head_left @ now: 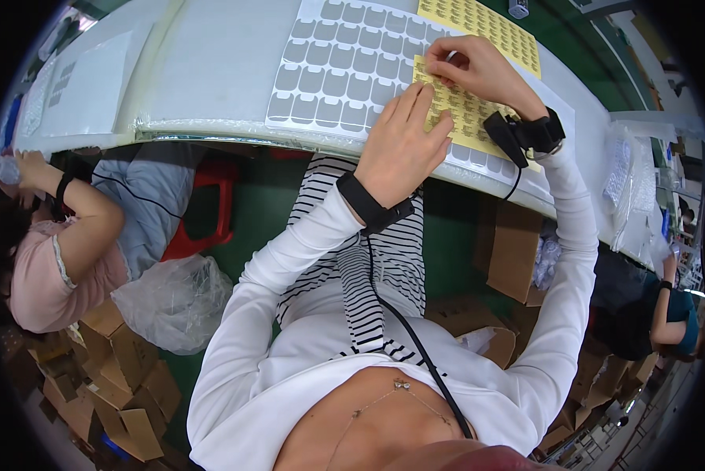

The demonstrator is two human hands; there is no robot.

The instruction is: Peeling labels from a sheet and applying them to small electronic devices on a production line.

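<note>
A white sheet [284, 56] with rows of rounded grey pieces lies on the table. Over its right part is a yellow label sheet [468, 118] covered in small dark-printed labels. My left hand [403, 149] rests with outstretched fingers at the left edge of the yellow sheet, beside the grey pieces. Just above the same sheet, my right hand [482, 74] has its thumb and forefinger brought together near the upper left corner. Whatever sits between those fingertips is too small to make out. Black bands with cables circle both wrists.
A second yellow label sheet [486, 31] lies farther back on the white table [211, 67]. A co-worker [77, 251] sits at the left near a red stool [207, 208]; another person [674, 314] is at the far right. Below the table stand an open cardboard box [509, 251] and a clear plastic bag [175, 302].
</note>
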